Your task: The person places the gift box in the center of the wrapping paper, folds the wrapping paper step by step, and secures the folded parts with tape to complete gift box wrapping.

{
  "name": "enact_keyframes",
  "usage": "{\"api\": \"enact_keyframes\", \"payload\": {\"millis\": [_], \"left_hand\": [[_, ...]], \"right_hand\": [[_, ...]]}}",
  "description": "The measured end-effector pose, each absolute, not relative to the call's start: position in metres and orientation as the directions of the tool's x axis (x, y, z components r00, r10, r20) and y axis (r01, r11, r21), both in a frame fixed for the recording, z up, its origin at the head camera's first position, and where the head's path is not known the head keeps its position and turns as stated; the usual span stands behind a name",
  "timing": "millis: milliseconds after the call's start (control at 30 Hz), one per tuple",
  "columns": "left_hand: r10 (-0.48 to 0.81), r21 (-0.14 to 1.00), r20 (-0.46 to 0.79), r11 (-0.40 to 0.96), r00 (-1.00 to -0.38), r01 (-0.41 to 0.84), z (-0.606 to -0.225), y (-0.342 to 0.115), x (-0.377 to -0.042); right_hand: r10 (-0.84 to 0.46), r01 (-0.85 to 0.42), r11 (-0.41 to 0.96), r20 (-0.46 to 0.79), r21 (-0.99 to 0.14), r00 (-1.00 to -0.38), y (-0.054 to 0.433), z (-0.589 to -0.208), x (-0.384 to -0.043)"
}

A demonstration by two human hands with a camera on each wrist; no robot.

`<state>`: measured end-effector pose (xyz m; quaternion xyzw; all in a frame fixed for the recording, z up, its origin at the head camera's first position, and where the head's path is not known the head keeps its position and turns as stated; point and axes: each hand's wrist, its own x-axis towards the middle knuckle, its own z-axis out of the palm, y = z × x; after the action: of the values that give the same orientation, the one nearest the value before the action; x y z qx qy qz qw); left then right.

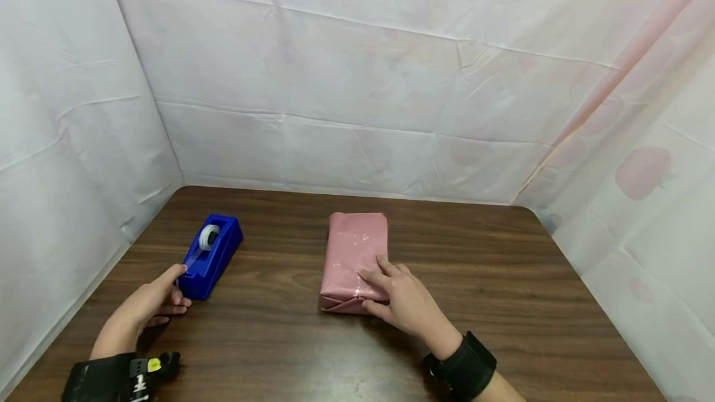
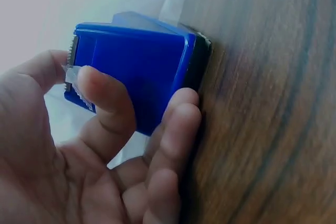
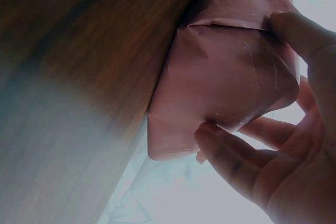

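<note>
My left hand [image 1: 146, 306] is at the near end of a blue tape dispenser [image 1: 219, 265], which stands at the table's left. In the left wrist view, its thumb and index finger pinch the end of the clear tape [image 2: 73, 75] right by the toothed cutter [image 2: 69, 61]. The other fingers lie curled beside the dispenser. My right hand [image 1: 410, 303] rests on a package [image 1: 354, 250] wrapped in shiny pink paper, fingers spread over its top and right side. In the right wrist view, fingertips press near the folded flap [image 3: 231, 23] at the package's end.
Both things stand on a dark wood-grain table [image 1: 279, 352]. A white roll of tape [image 1: 209, 237] sits inside the dispenser. Pale curtains [image 1: 335, 79] hang close behind the table and along both sides. Each wrist wears a black strap [image 1: 469, 365].
</note>
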<state>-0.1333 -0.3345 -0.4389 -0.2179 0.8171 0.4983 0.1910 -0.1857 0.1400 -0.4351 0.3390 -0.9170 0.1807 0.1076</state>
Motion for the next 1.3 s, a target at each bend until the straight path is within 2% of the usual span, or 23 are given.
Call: {"api": "enact_keyframes", "payload": {"millis": [133,300,433,667,933,1300], "left_hand": [[-0.112,0.742,-0.523,0.427,-0.845,-0.516,-0.441,-0.339,-0.131],[0.083,0.821,-0.452,0.427,-0.888,-0.378,-0.449,-0.353,-0.125],[0.152,0.874,-0.385,0.376,-0.910,-0.307,-0.458,-0.361,-0.123],[0.148,0.907,-0.341,0.312,-0.928,-0.284,-0.468,-0.362,-0.125],[0.081,0.882,-0.377,0.335,-0.923,-0.331,-0.465,-0.354,-0.127],[0.090,0.893,-0.353,0.330,-0.931,-0.307,-0.467,-0.354,-0.125]], "right_hand": [[-0.583,-0.658,0.708,0.313,-0.258,-0.750,0.140,-0.435,-0.186],[-0.583,-0.659,0.706,0.315,-0.259,-0.749,0.140,-0.435,-0.186],[-0.583,-0.661,0.706,0.320,-0.254,-0.746,0.141,-0.435,-0.186],[-0.582,-0.661,0.706,0.324,-0.253,-0.746,0.143,-0.435,-0.186],[-0.580,-0.657,0.709,0.318,-0.256,-0.750,0.145,-0.434,-0.186],[-0.579,-0.650,0.714,0.303,-0.260,-0.757,0.146,-0.434,-0.186]]}}
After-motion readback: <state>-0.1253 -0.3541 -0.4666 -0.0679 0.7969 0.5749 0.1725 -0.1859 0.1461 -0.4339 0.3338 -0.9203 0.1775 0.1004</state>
